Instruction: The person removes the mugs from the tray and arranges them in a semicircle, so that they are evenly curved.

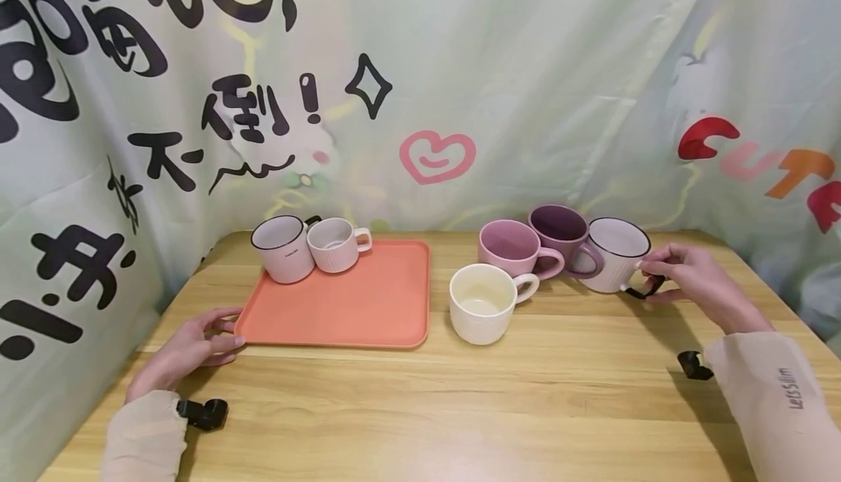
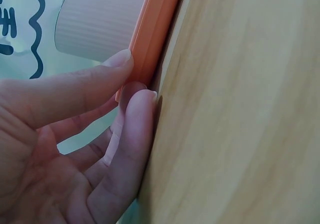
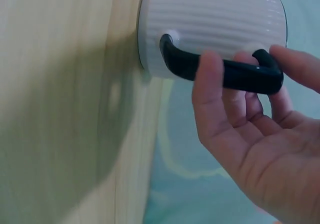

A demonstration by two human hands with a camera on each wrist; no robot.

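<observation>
White ribbed mug, rightmost: collision risk.
Your right hand pinches its black handle; swung left, it could clip the adjacent dark-purple mug. Your left hand pinches the orange tray.

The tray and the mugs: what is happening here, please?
A person's left hand pinches the near left corner of the orange tray, on which a larger mug and a smaller mug stand. The right hand holds the black handle of a black-rimmed mug. In between stand a cream mug, a pink mug and a purple mug.
</observation>
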